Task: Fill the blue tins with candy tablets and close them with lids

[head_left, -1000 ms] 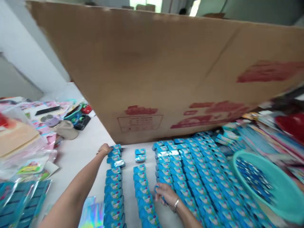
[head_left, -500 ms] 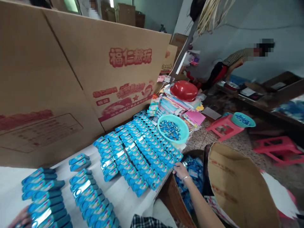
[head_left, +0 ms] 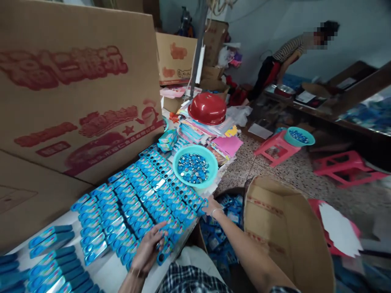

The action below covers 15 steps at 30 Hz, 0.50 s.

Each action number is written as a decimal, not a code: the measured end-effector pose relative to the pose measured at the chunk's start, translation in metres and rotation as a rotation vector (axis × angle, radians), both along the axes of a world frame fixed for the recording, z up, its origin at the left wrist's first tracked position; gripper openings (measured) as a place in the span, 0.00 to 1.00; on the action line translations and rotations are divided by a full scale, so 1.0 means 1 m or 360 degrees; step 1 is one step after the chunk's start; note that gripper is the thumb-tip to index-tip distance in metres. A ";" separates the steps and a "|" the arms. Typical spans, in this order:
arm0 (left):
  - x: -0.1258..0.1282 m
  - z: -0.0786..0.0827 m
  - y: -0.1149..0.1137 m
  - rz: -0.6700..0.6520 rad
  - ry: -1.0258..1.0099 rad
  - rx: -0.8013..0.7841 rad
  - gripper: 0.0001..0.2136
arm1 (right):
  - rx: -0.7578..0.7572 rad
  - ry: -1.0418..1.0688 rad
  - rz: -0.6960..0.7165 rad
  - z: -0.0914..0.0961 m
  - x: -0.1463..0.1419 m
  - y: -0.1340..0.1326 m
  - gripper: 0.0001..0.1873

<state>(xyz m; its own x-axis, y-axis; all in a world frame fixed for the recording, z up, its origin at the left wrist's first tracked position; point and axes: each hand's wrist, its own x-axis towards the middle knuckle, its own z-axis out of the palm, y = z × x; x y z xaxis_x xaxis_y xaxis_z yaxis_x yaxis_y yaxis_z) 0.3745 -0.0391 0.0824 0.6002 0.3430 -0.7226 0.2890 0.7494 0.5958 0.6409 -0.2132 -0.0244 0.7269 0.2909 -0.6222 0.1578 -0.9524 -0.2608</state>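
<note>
Several rows of small blue packets [head_left: 143,199] lie packed side by side on a white table [head_left: 106,272]. My left hand [head_left: 149,248] rests with fingers stretched out on the packets at the table's near edge. My right hand [head_left: 210,205], a thin band on its wrist, reaches to the right corner of the block, and its fingers curl on a blue packet [head_left: 201,202] at the end of a row. A teal bowl [head_left: 210,160] holding several small blue and silver round pieces stands just beyond that corner.
A big printed cardboard sheet [head_left: 76,81] stands along the table's far side. An open carton [head_left: 275,228] with more blue packets [head_left: 227,215] sits on the floor below my right arm. A red bowl [head_left: 207,108] tops a paper stack. Pink stools [head_left: 275,148] and another person [head_left: 290,49] are beyond.
My view has swung right and down along the table. My left hand came from the left rows to the near edge of the big block. My right hand stayed at the block's right corner.
</note>
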 end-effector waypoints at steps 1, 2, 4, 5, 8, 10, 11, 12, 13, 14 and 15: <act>0.021 -0.004 -0.002 -0.0112 -0.0009 0.0067 0.28 | 0.0035 -0.0017 0.0030 -0.001 -0.002 -0.003 0.35; 0.040 -0.011 -0.004 -0.0212 -0.0007 0.0145 0.28 | 0.0083 -0.0026 0.0057 -0.001 -0.005 -0.006 0.35; 0.073 -0.027 -0.009 -0.0429 0.0042 0.0364 0.27 | 0.0180 -0.0031 0.0083 -0.003 -0.012 -0.012 0.30; 0.087 -0.037 -0.012 -0.0560 0.0108 0.0513 0.25 | 0.0216 -0.0026 0.0078 -0.004 -0.014 -0.015 0.27; 0.119 -0.062 -0.021 -0.0896 0.0359 0.0921 0.21 | 0.0253 -0.0014 -0.0011 -0.005 -0.019 -0.021 0.27; 0.136 -0.074 -0.026 -0.0984 0.0465 0.1087 0.23 | 0.0251 0.0003 -0.0080 -0.004 -0.019 -0.021 0.35; 0.143 -0.078 -0.028 -0.1002 0.0492 0.1150 0.26 | 0.0258 0.0031 -0.0108 -0.005 -0.019 -0.021 0.38; 0.149 -0.081 -0.030 -0.1031 0.0521 0.1226 0.29 | 0.0274 0.0081 -0.0145 -0.005 -0.019 -0.019 0.41; 0.155 -0.084 -0.031 -0.1067 0.0551 0.1302 0.31 | 0.0297 0.0146 -0.0190 -0.005 -0.018 -0.017 0.41; 0.161 -0.086 -0.031 -0.1109 0.0581 0.1368 0.34 | 0.0318 0.0212 -0.0241 -0.006 -0.018 -0.015 0.41; 0.166 -0.087 -0.032 -0.1155 0.0612 0.1423 0.35 | 0.0335 0.0270 -0.0292 -0.007 -0.019 -0.013 0.39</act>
<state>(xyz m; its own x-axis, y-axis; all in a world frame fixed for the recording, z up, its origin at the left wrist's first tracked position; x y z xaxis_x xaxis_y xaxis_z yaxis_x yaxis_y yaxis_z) 0.5405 -0.0711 -0.0048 0.6581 0.4849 -0.5760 0.7427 -0.2921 0.6026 0.6223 -0.2262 -0.0311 0.6700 0.2997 -0.6792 -0.0740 -0.8834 -0.4628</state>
